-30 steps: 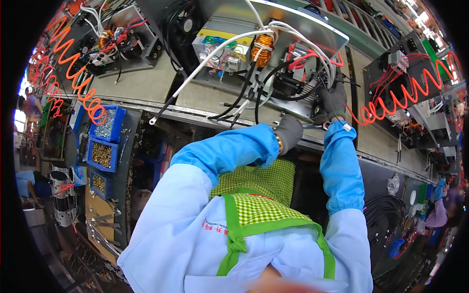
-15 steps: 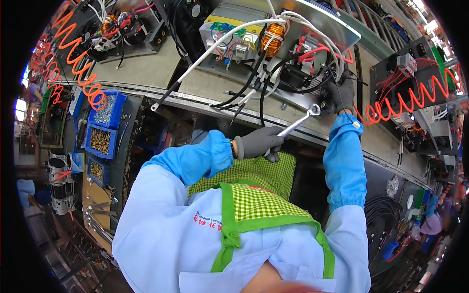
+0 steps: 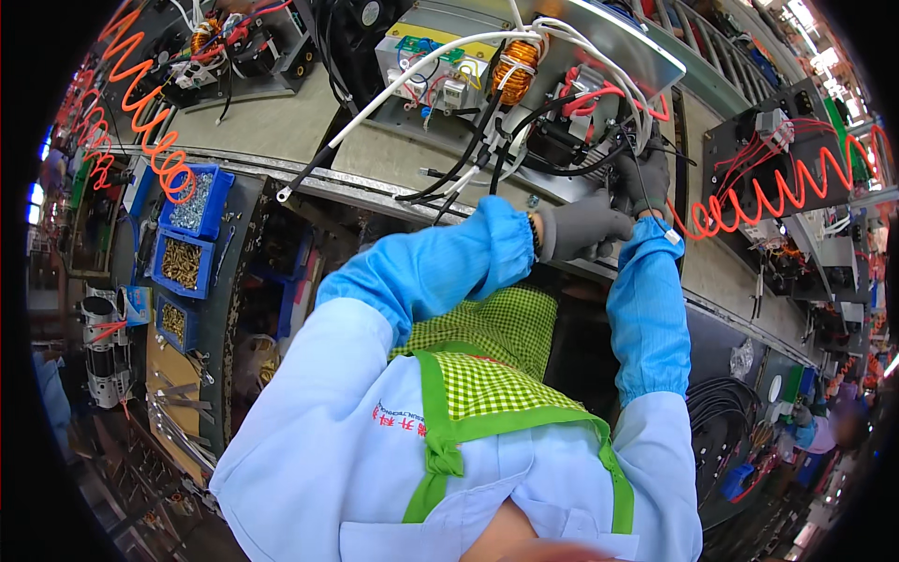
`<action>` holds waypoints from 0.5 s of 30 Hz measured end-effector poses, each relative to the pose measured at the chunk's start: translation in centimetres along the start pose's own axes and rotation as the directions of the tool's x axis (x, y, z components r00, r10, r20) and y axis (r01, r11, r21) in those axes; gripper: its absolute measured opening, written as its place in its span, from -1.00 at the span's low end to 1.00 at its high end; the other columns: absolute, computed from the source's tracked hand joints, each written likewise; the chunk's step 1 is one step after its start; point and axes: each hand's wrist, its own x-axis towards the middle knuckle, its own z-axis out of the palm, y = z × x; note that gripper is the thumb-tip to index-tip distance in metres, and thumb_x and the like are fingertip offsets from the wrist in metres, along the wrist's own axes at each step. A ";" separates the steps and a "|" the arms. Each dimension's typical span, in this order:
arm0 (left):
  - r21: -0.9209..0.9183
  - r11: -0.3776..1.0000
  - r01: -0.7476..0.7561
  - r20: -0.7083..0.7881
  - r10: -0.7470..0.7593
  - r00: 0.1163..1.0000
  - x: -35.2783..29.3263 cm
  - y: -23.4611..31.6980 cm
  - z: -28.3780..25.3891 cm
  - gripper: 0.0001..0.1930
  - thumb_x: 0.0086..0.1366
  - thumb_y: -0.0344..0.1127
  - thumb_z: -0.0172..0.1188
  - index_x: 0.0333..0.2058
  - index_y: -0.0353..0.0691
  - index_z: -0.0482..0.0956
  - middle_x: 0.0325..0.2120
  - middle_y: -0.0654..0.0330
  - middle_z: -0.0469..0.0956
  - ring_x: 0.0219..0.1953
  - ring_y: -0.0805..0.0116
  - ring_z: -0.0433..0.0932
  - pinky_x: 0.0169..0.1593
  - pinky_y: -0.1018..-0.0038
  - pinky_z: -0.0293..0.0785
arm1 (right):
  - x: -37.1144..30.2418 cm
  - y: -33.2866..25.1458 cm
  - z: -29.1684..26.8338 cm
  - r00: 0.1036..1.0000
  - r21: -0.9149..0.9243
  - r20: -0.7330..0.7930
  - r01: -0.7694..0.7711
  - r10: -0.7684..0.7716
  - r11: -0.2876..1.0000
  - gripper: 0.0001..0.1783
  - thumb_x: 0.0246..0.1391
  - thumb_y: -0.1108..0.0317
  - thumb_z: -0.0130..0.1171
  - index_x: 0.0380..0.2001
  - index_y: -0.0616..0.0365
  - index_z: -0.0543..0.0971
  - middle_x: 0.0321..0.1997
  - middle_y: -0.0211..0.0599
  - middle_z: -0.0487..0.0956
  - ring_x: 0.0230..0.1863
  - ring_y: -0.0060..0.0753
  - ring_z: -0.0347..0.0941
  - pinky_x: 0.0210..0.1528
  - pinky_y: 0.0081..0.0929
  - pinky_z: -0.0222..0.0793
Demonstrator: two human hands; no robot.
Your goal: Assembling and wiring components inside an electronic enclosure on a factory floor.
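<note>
An open electronic assembly (image 3: 599, 42) with a metal plate, a copper coil (image 3: 518, 66), red, black and white wires sits on the grey conveyor (image 3: 272, 122) in front of me. My right hand (image 3: 648, 178), in a grey glove, grips the assembly's lower right corner among black wires. My left hand (image 3: 582, 225), also gloved, is curled just below and left of it, against the assembly's front edge. Whatever the left fingers hold is hidden. A long white cable (image 3: 375, 94) trails off the assembly to the left.
Blue bins (image 3: 192, 201) of small metal parts stand at the left below the conveyor. Orange coiled cords hang at the left (image 3: 140, 122) and right (image 3: 787, 187). Another assembly (image 3: 234, 47) lies upstream, a black unit (image 3: 777, 140) to the right. Black cable bundles (image 3: 721, 412) lie lower right.
My left hand dropped toward my chest beside a slim silver tool, then rose again to the assembly's front edge next to the right hand. The tool is no longer visible. The right hand stayed put.
</note>
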 end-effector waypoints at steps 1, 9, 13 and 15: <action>0.063 0.997 -0.052 0.059 0.048 0.997 0.6 -0.2 -0.4 -0.76 0.21 -0.27 0.04 -0.16 -0.18 0.40 -0.60 0.23 0.43 -0.65 0.52 0.41 -0.60 0.60 0.35 | 0.0 0.2 0.2 1.000 -0.009 -0.017 -0.005 0.005 1.000 -0.16 -0.31 -0.06 0.32 0.05 0.14 0.34 0.04 0.09 0.40 0.12 0.13 0.26 0.14 -0.13 0.16; 0.556 0.829 -0.054 0.025 0.048 0.999 3.3 -8.9 1.0 0.16 -0.01 -0.22 0.20 0.13 -0.57 -0.66 -0.45 -0.05 0.56 -0.53 0.15 0.54 -0.42 0.39 0.50 | 2.0 4.9 2.9 0.995 0.370 -0.031 0.100 -0.096 0.924 -0.37 -0.30 0.13 0.34 -0.09 0.16 0.46 -0.13 -0.04 0.54 -0.09 -0.07 0.45 -0.02 -0.26 0.32; 0.679 0.691 -0.250 0.071 0.277 0.958 3.7 -11.7 -1.5 0.08 -0.02 -0.20 0.20 0.17 -0.60 -0.44 -0.32 -0.13 0.55 -0.33 0.08 0.57 -0.27 0.31 0.51 | 2.1 0.6 2.1 0.993 0.429 0.052 0.071 -0.103 0.901 -0.40 -0.27 0.16 0.36 -0.11 0.18 0.48 -0.25 -0.09 0.59 -0.19 -0.14 0.51 -0.10 -0.32 0.37; 0.509 0.661 -0.551 0.244 0.503 0.829 3.4 -10.1 -0.7 -0.23 -0.02 -0.20 0.23 0.13 -0.49 0.18 -0.21 -0.09 0.53 -0.25 0.04 0.56 -0.16 0.31 0.48 | 1.0 0.0 1.9 0.993 0.365 0.026 0.095 -0.112 0.926 -0.33 -0.26 0.13 0.38 -0.03 0.18 0.46 -0.19 -0.06 0.59 -0.16 -0.13 0.52 -0.07 -0.29 0.37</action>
